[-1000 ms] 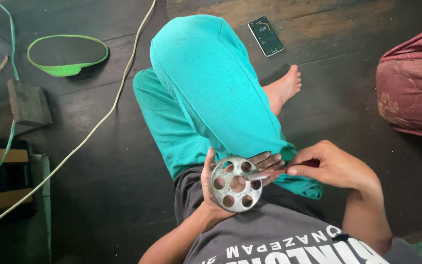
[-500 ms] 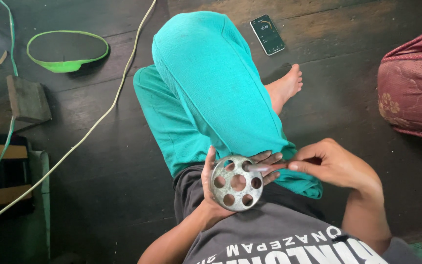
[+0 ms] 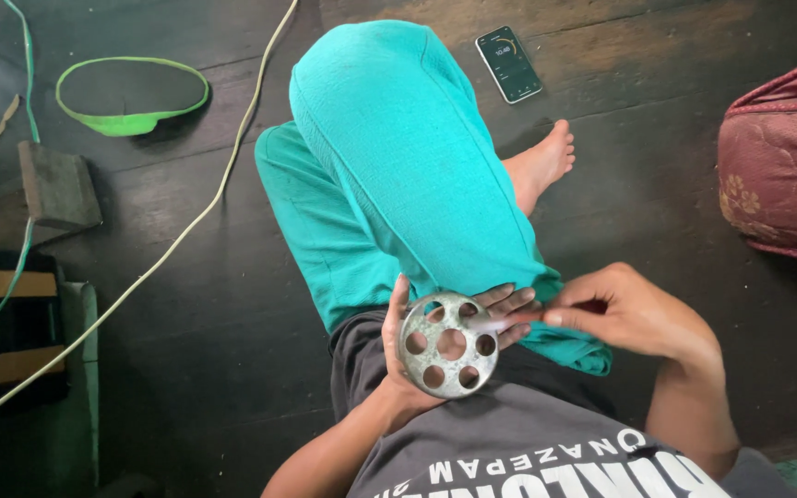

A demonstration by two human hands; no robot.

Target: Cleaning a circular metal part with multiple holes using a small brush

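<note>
We have the metal disc (image 3: pixel 450 345), round with a ring of holes, over our lap against the teal trouser leg (image 3: pixel 398 166). Our left hand (image 3: pixel 435 343) cups it from behind, fingers closed on its rim. Our right hand (image 3: pixel 624 309) is pinched shut at the disc's right edge; on what, we cannot tell. A phone (image 3: pixel 508 64) lies on the floor (image 3: pixel 186 304).

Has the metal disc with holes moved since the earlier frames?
No. The metal disc sits in the left hand at the same spot against the teal trouser leg.
</note>
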